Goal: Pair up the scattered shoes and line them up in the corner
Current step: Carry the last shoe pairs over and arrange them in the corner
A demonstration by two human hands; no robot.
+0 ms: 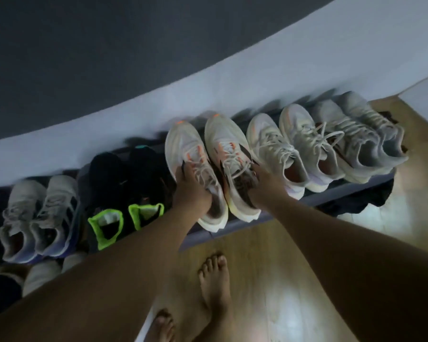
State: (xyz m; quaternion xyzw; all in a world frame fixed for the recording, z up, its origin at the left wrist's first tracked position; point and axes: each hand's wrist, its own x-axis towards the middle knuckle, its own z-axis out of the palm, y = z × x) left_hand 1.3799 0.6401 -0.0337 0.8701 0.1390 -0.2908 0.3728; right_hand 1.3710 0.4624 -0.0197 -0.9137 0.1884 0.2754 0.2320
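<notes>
A row of sneakers stands toes to the wall on a dark mat (314,197). My left hand (192,191) grips the left shoe (183,149) of a white pair with orange accents at its tongue and collar. My right hand (263,187) grips the matching right shoe (226,141) the same way. The two shoes are side by side in the middle of the row, heels over the mat's front edge. To their left sit a black pair with neon green collars (126,215) and a grey pair (38,218). To the right are a cream pair (284,144) and a grey pair (356,134).
A white baseboard (158,104) under a dark wall runs behind the row. More pale shoes (42,274) lie at the lower left, partly hidden by my left arm. My bare feet (214,280) stand on the wooden floor (269,280) in front of the mat.
</notes>
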